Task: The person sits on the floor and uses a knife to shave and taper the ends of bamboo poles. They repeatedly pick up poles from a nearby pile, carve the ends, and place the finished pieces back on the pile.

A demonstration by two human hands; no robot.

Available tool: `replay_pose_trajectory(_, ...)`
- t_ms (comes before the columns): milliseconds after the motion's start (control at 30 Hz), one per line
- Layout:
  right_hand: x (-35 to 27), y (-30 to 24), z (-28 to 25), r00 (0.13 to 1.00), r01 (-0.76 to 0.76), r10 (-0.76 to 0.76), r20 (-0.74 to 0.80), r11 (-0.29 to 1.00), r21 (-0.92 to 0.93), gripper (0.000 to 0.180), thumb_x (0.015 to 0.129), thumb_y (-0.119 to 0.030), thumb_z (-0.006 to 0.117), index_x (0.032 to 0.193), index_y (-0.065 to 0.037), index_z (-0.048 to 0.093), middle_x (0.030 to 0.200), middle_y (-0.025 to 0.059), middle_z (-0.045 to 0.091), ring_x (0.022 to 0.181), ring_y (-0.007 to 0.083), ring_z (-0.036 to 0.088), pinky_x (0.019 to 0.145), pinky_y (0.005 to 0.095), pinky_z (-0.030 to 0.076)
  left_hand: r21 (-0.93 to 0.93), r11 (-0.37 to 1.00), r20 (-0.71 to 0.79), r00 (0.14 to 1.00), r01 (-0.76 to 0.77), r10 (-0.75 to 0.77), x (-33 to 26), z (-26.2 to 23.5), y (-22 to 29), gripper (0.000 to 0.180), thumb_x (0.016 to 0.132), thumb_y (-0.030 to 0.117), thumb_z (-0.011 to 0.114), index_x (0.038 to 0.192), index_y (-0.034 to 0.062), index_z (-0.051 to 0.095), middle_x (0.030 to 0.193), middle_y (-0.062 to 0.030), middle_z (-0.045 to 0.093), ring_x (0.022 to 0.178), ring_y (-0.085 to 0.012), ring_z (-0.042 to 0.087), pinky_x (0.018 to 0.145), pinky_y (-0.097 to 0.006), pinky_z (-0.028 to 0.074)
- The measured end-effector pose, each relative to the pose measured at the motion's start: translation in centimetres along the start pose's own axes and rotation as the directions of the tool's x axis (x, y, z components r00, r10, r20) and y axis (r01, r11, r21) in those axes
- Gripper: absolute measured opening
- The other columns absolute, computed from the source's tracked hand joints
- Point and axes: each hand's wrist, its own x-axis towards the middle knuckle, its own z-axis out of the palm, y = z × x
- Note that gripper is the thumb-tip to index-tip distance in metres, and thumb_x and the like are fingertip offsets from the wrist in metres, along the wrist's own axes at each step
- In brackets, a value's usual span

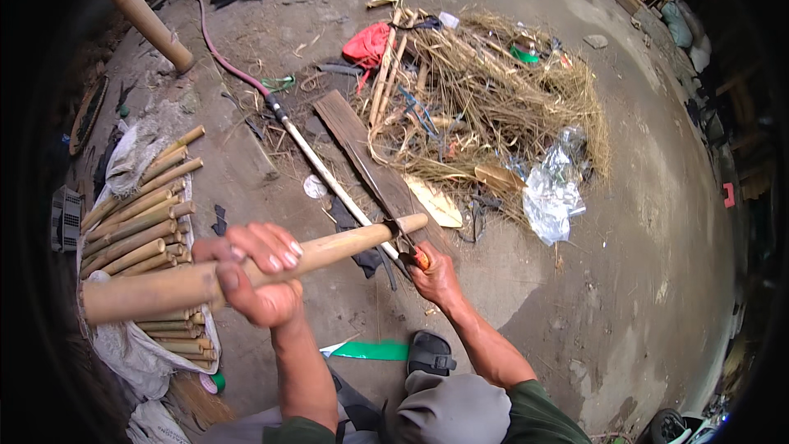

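Note:
A long bamboo pole (345, 248) slants across in front of me, its thick end at the left and its thin end over the ground ahead. My left hand (255, 275) is wrapped around its thicker part. Near the thin end, my right hand (436, 279) is closed on a bladed tool with a red-orange handle (421, 257). Its dark, narrow blade meets the pole just above that hand; the blade's exact shape is hard to make out. Beneath the thin end lies a dark wooden plank (352, 127).
Cut bamboo pieces (136, 234) are stacked on white sacking at the left. A maroon hose (215, 49) joins a white pipe (316, 160). Ahead lies a heap of dry straw (493, 90) with clear plastic (555, 189). Green tape (370, 350) lies beside my sandal (431, 352).

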Motion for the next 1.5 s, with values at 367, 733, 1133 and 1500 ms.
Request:
replay_pose_trajectory(367, 0.9, -4.6, -2.0, 0.978, -0.19, 0.183, -0.097, 0.979, -0.074, 0.026, 0.09, -0.023, 0.071, 0.103, -0.003, 0.064, 0.086, 0.0194, 0.069, 0.077, 0.0355, 0.068, 0.072, 0.0439, 0.052, 0.085, 0.996, -0.108, 0.994, 0.034, -0.025, 4.8, 4.6, 1.5, 0.023, 0.103, 0.029, 0.059, 0.098, 0.0095, 0.048, 0.068, -0.0021, 0.05, 0.052, -0.0136, 0.049, 0.052, -0.031, 0.046)
replay_pose_trajectory(733, 1.5, -2.7, -2.5, 0.968, -0.252, 0.251, 0.018, 0.965, 0.067, 0.027, 0.097, -0.029, 0.073, 0.096, -0.003, 0.064, 0.069, 0.0025, 0.058, 0.061, 0.0121, 0.054, 0.056, 0.0308, 0.044, 0.077, 0.997, -0.023, 1.0, 0.021, -0.019, 5.3, 6.8, 0.7, 0.026, 0.101, 0.027, 0.062, 0.093, 0.0058, 0.049, 0.064, -0.0038, 0.053, 0.051, -0.0128, 0.05, 0.051, -0.031, 0.048)
replay_pose_trajectory(1133, 1.4, -2.2, -2.1, 0.974, -0.228, 0.228, -0.017, 0.972, -0.059, 0.028, 0.094, -0.027, 0.074, 0.086, -0.002, 0.063, 0.063, 0.0093, 0.054, 0.058, 0.0207, 0.051, 0.059, 0.0365, 0.045, 0.051, 0.998, -0.037, 0.999, 0.029, -0.027, 5.5, 4.9, 1.0, 0.024, 0.102, 0.027, 0.06, 0.097, 0.0068, 0.048, 0.067, -0.0046, 0.052, 0.052, -0.0136, 0.051, 0.052, -0.031, 0.048)
replay_pose_trajectory(1500, -0.6, 2.2, -1.8, 0.909, -0.414, 0.41, -0.076, 0.909, -0.043, 0.029, 0.094, -0.024, 0.074, 0.083, -0.003, 0.058, 0.069, 0.0012, 0.058, 0.064, 0.0133, 0.048, 0.059, 0.0335, 0.043, 0.077, 0.997, 0.022, 0.999, 0.023, -0.025, 4.6, 4.2, 1.0, 0.024, 0.105, 0.032, 0.055, 0.097, 0.0113, 0.046, 0.067, -0.0014, 0.047, 0.051, -0.0132, 0.046, 0.051, -0.031, 0.044)
